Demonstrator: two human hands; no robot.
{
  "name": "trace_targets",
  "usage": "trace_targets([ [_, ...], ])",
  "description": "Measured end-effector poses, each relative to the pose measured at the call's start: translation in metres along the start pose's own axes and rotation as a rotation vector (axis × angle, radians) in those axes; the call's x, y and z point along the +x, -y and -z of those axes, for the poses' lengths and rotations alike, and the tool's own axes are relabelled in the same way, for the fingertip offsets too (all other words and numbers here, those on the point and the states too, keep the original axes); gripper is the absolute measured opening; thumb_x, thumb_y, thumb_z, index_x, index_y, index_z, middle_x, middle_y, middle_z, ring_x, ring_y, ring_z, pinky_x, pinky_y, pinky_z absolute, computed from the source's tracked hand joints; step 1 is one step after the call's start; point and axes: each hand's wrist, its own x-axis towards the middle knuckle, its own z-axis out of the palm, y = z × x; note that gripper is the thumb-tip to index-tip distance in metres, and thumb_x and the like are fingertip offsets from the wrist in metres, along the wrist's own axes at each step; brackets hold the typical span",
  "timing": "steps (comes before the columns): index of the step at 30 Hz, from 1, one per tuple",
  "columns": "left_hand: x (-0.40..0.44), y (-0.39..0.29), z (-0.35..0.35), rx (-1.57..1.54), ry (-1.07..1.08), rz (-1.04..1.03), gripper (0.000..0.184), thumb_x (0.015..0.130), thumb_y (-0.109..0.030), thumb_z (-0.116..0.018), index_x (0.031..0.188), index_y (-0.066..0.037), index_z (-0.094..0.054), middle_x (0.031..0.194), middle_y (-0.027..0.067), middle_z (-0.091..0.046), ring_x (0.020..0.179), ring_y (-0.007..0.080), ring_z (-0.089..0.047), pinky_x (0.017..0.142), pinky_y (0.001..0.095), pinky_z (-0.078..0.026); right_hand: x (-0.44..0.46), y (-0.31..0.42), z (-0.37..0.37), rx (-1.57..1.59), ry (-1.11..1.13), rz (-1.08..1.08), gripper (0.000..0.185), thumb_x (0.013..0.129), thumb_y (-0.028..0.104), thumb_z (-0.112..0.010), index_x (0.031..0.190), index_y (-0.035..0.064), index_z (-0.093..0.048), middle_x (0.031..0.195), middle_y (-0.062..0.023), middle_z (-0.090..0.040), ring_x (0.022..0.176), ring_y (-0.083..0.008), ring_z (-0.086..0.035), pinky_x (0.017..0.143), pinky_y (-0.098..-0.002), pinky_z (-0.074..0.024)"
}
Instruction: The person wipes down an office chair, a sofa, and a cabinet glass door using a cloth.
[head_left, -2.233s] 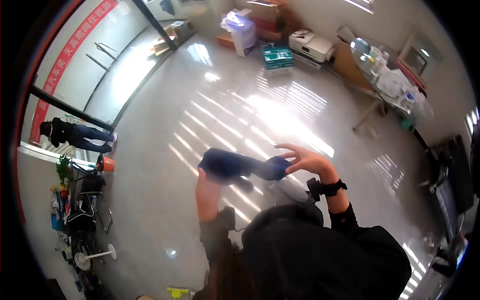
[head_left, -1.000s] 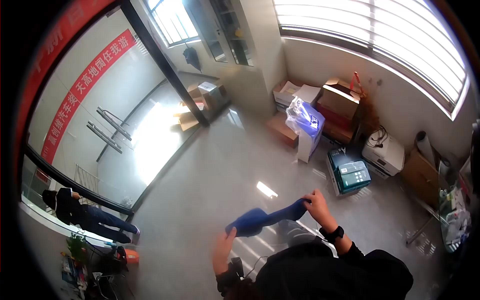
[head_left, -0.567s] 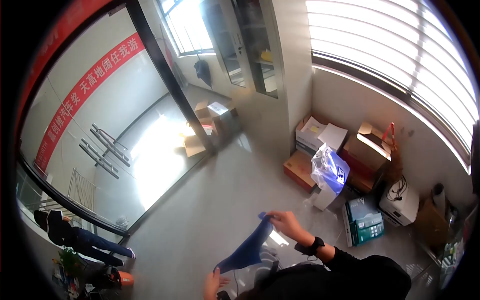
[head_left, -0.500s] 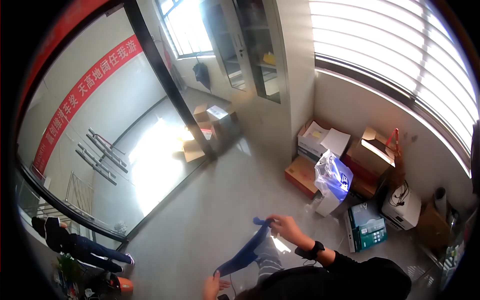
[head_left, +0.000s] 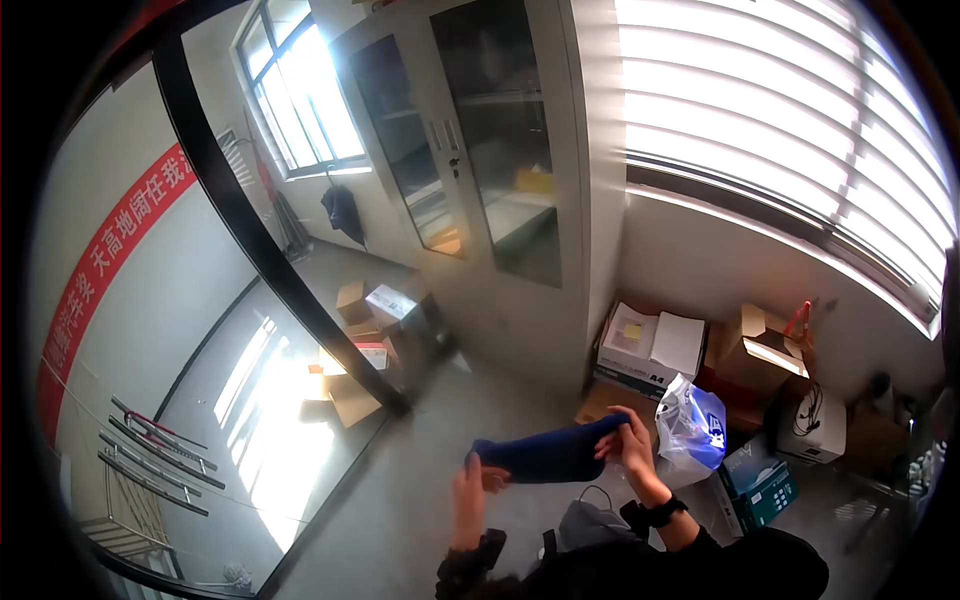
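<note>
A dark blue cloth (head_left: 545, 455) is stretched nearly level between my two hands, above the floor. My left hand (head_left: 470, 492) grips its left end, thumb upward. My right hand (head_left: 630, 450) pinches its upper right corner, with some fingers lying against the fabric. The cloth looks long and narrow; whether it is a single layer or a tube, I cannot tell. A black band (head_left: 657, 515) is on my right wrist.
At right, by the wall, stand a clear plastic bag (head_left: 690, 430), a teal box (head_left: 757, 488), a white paper box (head_left: 650, 345), an open carton (head_left: 762, 345) and a white device (head_left: 812, 425). A tall cabinet (head_left: 575, 230) stands ahead; a glass partition with a black frame post (head_left: 270, 255) is left.
Both hands have risen, and the cloth has gone from slanting to nearly level. My view has turned so that the cabinet fills more of it and the person at lower left is gone.
</note>
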Motion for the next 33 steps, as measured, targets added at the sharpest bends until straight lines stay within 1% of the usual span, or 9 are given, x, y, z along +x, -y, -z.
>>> trace_targets([
  [7,0.181,-0.035,-0.046,-0.254,0.013,-0.072,0.054,0.105,-0.042,-0.039,0.110,0.007,-0.060,0.105,0.0158,-0.070,0.097,0.0218,-0.068,0.084,0.0322,-0.052,0.191,-0.016,-0.021,0.029,-0.123,0.211,0.034,0.106,0.019,-0.034,0.137,0.0106,-0.044,0.099,-0.0089,-0.067,0.090,-0.0193,-0.068,0.066,-0.0249,-0.0546],
  [10,0.252,-0.067,-0.052,-0.328,-0.018,-0.129,0.052,0.105,-0.040,-0.040,0.114,0.008,-0.056,0.113,0.0193,-0.066,0.111,0.0244,-0.062,0.092,0.0354,-0.049,0.286,-0.004,-0.045,-0.080,-0.143,0.447,0.030,0.103,0.011,-0.037,0.129,0.0058,-0.052,0.117,-0.0060,-0.059,0.103,-0.0151,-0.059,0.089,-0.0290,-0.0501],
  [17,0.417,-0.091,-0.057,-0.357,-0.122,-0.233,0.057,0.104,-0.042,-0.041,0.122,0.011,-0.050,0.124,0.0230,-0.058,0.110,0.0284,-0.059,0.101,0.0386,-0.044,0.433,0.056,-0.117,-0.117,-0.288,0.730,0.029,0.099,0.005,-0.047,0.126,0.0007,-0.053,0.115,-0.0085,-0.060,0.104,-0.0172,-0.059,0.091,-0.0302,-0.0473],
  [22,0.522,-0.082,-0.097,-0.348,-0.026,-0.291,0.055,0.104,-0.035,-0.044,0.134,0.012,-0.044,0.134,0.0215,-0.052,0.121,0.0270,-0.053,0.105,0.0366,-0.040,0.496,0.086,-0.107,-0.758,-0.430,1.087,0.042,0.088,0.000,-0.059,0.129,0.0021,-0.052,0.112,-0.0193,-0.063,0.097,-0.0322,-0.062,0.088,-0.0394,-0.0466],
  [24,0.563,-0.092,-0.116,-0.029,0.141,-0.425,0.053,0.102,-0.022,-0.049,0.142,0.010,-0.036,0.139,0.0211,-0.048,0.129,0.0288,-0.047,0.108,0.0362,-0.036,0.518,0.108,-0.097,-0.954,-0.490,1.190,0.045,0.087,0.000,-0.060,0.131,0.0032,-0.051,0.111,-0.0207,-0.063,0.095,-0.0360,-0.061,0.087,-0.0428,-0.0465],
  [27,0.615,-0.156,-0.140,-0.040,0.349,-0.522,0.060,0.098,-0.012,-0.052,0.148,0.008,-0.026,0.146,0.0228,-0.041,0.135,0.0313,-0.041,0.111,0.0375,-0.032,0.547,0.167,-0.086,-1.219,-0.580,1.379,0.050,0.085,0.003,-0.063,0.134,0.0059,-0.050,0.111,-0.0200,-0.063,0.095,-0.0391,-0.061,0.087,-0.0473,-0.0456],
  [29,0.639,-0.216,-0.158,0.297,0.245,-0.906,0.063,0.098,-0.014,-0.053,0.148,0.008,-0.023,0.148,0.0272,-0.035,0.137,0.0359,-0.037,0.112,0.0402,-0.029,0.563,0.223,-0.101,-1.387,-0.641,1.488,0.054,0.087,0.009,-0.065,0.138,0.0111,-0.049,0.107,-0.0178,-0.065,0.091,-0.0369,-0.062,0.083,-0.0447,-0.0474],
  [32,0.675,-0.308,-0.191,0.364,0.208,-1.032,0.062,0.100,-0.021,-0.050,0.147,0.010,-0.023,0.142,0.0322,-0.038,0.133,0.0437,-0.039,0.112,0.0470,-0.026,0.580,0.288,-0.145,-1.531,-0.788,1.461,0.056,0.089,0.021,-0.065,0.142,0.0188,-0.047,0.100,-0.0144,-0.068,0.082,-0.0316,-0.065,0.073,-0.0387,-0.0511],
  [33,0.692,-0.331,-0.204,0.419,0.021,-1.206,0.062,0.100,-0.025,-0.048,0.145,0.012,-0.026,0.138,0.0335,-0.041,0.130,0.0470,-0.039,0.112,0.0504,-0.025,0.585,0.304,-0.161,-1.551,-0.827,1.428,0.056,0.090,0.023,-0.065,0.143,0.0203,-0.047,0.099,-0.0137,-0.068,0.080,-0.0305,-0.065,0.070,-0.0374,-0.0518],
])
